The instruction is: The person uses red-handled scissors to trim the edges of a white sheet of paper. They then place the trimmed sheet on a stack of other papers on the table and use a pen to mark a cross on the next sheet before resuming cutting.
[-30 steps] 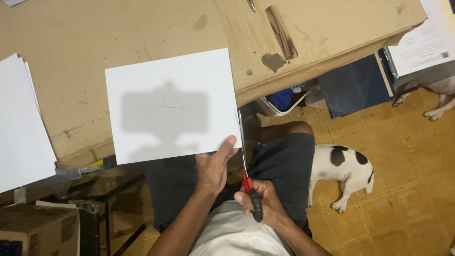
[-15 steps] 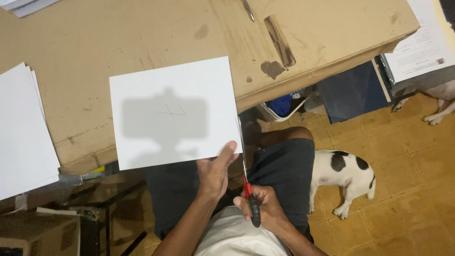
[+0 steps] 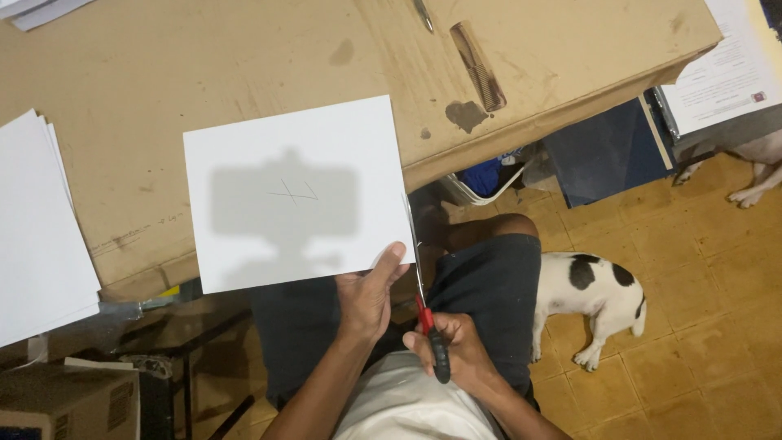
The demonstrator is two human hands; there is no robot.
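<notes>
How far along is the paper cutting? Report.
Done: little; the white sheet looks nearly whole. In hand: left hand pinches its lower right corner, right hand runs the scissors up the right edge. Left: most of that edge, and the paper stack.

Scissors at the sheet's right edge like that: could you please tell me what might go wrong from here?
1. The left hand pinches the sheet at its lower right corner, its thumb close to the scissors; a slip might nick it.
2. The sheet overhangs the table held at one corner, so it may sag and the cut wander.
3. A dog lies by the person's leg; dropped scissors could hit it.
</notes>
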